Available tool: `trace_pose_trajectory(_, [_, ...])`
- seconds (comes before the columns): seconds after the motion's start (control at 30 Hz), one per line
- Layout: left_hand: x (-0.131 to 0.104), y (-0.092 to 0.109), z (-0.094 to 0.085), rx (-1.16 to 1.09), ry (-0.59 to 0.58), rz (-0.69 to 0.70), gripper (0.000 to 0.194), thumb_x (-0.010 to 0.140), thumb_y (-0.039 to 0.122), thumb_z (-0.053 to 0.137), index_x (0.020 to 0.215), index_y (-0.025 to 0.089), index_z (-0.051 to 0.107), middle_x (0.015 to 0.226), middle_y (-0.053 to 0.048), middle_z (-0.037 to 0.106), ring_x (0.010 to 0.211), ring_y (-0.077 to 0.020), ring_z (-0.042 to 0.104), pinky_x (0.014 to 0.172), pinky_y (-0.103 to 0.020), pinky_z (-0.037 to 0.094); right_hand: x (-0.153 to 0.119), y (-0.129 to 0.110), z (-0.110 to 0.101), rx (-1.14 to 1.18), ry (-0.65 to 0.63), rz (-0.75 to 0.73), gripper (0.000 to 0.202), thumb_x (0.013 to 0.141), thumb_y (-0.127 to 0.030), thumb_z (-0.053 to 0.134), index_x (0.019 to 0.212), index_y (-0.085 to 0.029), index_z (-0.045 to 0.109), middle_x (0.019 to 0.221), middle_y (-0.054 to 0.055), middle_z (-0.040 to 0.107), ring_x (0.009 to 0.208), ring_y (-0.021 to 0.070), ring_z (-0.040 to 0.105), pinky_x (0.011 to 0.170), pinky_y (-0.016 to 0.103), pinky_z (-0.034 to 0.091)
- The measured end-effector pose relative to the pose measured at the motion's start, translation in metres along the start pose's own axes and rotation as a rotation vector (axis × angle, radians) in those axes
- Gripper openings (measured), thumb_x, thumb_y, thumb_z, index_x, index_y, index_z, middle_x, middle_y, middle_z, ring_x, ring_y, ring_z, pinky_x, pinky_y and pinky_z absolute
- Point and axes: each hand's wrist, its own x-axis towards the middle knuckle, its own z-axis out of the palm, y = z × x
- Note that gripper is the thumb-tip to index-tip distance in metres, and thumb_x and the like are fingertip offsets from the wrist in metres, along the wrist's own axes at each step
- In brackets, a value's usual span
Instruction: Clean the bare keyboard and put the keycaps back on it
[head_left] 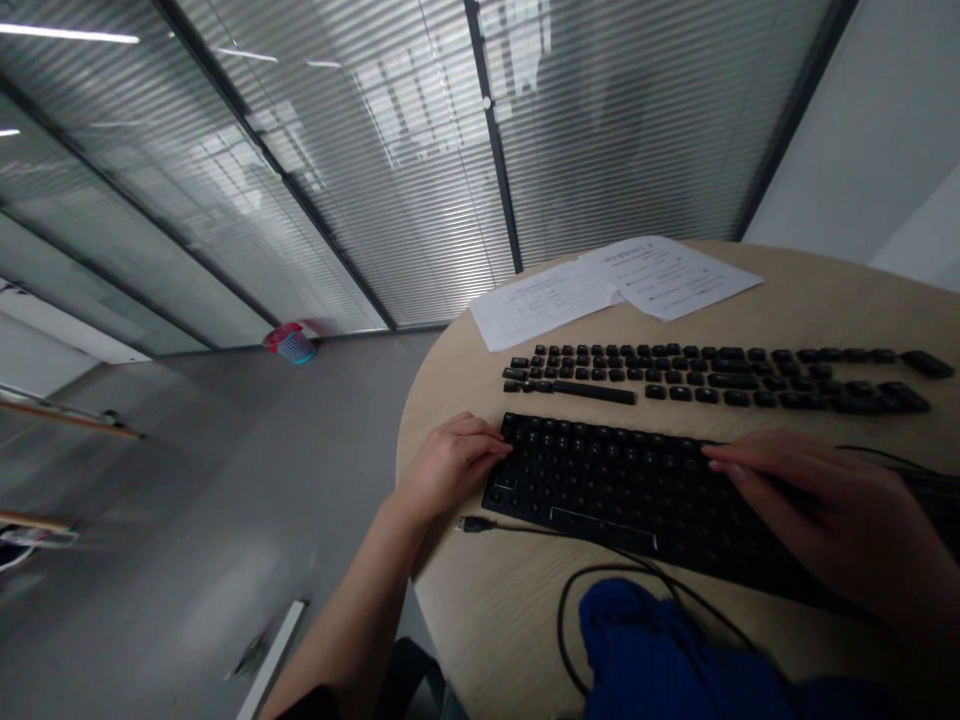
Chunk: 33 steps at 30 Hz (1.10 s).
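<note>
A black keyboard lies at a slant on the round table. Keycaps show along its back rows, while much of the front part has bare switches. My left hand is closed at the keyboard's left end, its fingertips on the back left corner. Over the right part hovers my right hand, thumb and fingers pinched together at the back row; whatever is between them is too small and dark to make out. Behind the keyboard, loose black keycaps lie in several rows, with a long spacebar at the left front.
Printed sheets lie at the back of the table. A black cable with a USB plug runs along the front, near blue cloth. A pink and blue waste basket stands on the floor by the glass wall.
</note>
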Motion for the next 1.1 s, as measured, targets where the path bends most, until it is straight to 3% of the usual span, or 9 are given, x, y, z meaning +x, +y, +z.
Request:
trace_pose_trajectory(0.3, [-0.003, -0.005, 0.004, -0.011, 0.004, 0.000, 0.021, 0.103, 0.024, 0.058, 0.098, 0.022, 0.079, 0.096, -0.006, 0.076, 0.089, -0.0190, 0.068, 0.078, -0.033, 0.057, 0.000, 0.000, 0.011, -0.087, -0.048, -0.035, 0.019, 0.097, -0.023, 0.059, 0.106, -0.026, 0.075, 0.095, 0.003, 0.080, 0.082, 0.0202, 0.077, 0.072, 0.032, 0.062])
trace_pose_trajectory(0.43, [-0.004, -0.006, 0.005, -0.029, 0.012, 0.005, 0.023, 0.103, 0.023, 0.057, 0.100, 0.022, 0.079, 0.098, -0.006, 0.077, 0.091, -0.0194, 0.068, 0.080, -0.034, 0.056, -0.001, -0.002, 0.018, -0.146, -0.089, -0.086, 0.021, 0.099, -0.021, 0.056, 0.107, -0.023, 0.075, 0.095, 0.005, 0.079, 0.085, 0.0211, 0.076, 0.079, 0.035, 0.062])
trace_pose_trajectory(0.53, [-0.004, -0.007, 0.006, -0.035, 0.010, 0.007, 0.024, 0.102, 0.023, 0.056, 0.102, 0.023, 0.080, 0.099, -0.006, 0.077, 0.092, -0.0195, 0.069, 0.081, -0.034, 0.056, -0.003, 0.000, 0.025, -0.221, -0.135, -0.124, 0.025, 0.100, -0.026, 0.056, 0.117, -0.023, 0.074, 0.113, 0.010, 0.078, 0.105, 0.0270, 0.073, 0.096, 0.045, 0.059])
trace_pose_trajectory(0.67, [-0.004, -0.011, 0.008, -0.038, 0.011, 0.015, 0.026, 0.099, 0.017, 0.056, 0.099, 0.023, 0.081, 0.098, -0.006, 0.078, 0.090, -0.0192, 0.071, 0.081, -0.034, 0.057, -0.006, 0.004, 0.035, -0.320, -0.284, -0.119, 0.045, 0.099, -0.036, 0.056, 0.142, -0.022, 0.063, 0.149, 0.016, 0.060, 0.137, 0.0350, 0.057, 0.112, 0.059, 0.049])
trace_pose_trajectory(0.83, [-0.007, -0.013, 0.013, -0.073, 0.044, 0.027, 0.027, 0.095, 0.014, 0.056, 0.098, 0.023, 0.081, 0.098, -0.006, 0.079, 0.088, -0.0176, 0.073, 0.079, -0.032, 0.058, -0.003, 0.003, 0.034, -0.341, -0.387, -0.102, 0.045, 0.101, -0.036, 0.054, 0.144, -0.026, 0.061, 0.151, 0.014, 0.059, 0.139, 0.0340, 0.056, 0.114, 0.062, 0.045])
trace_pose_trajectory(0.97, [-0.002, -0.007, -0.006, -0.129, 0.120, 0.007, 0.023, 0.097, 0.020, 0.057, 0.098, 0.022, 0.080, 0.102, -0.007, 0.079, 0.088, -0.0163, 0.073, 0.079, -0.031, 0.058, -0.004, 0.005, 0.027, -0.317, -0.400, -0.108, 0.047, 0.100, -0.035, 0.056, 0.145, -0.025, 0.061, 0.147, 0.016, 0.062, 0.134, 0.0333, 0.060, 0.112, 0.061, 0.047])
trace_pose_trajectory(1.1, [0.032, -0.005, -0.041, -0.164, 0.210, -0.050, 0.022, 0.100, 0.027, 0.058, 0.102, 0.020, 0.079, 0.101, -0.008, 0.078, 0.086, -0.0160, 0.070, 0.078, -0.031, 0.054, -0.005, 0.009, 0.019, -0.298, -0.395, -0.115, 0.046, 0.098, -0.034, 0.058, 0.143, -0.025, 0.063, 0.145, 0.016, 0.063, 0.132, 0.0332, 0.062, 0.109, 0.059, 0.051])
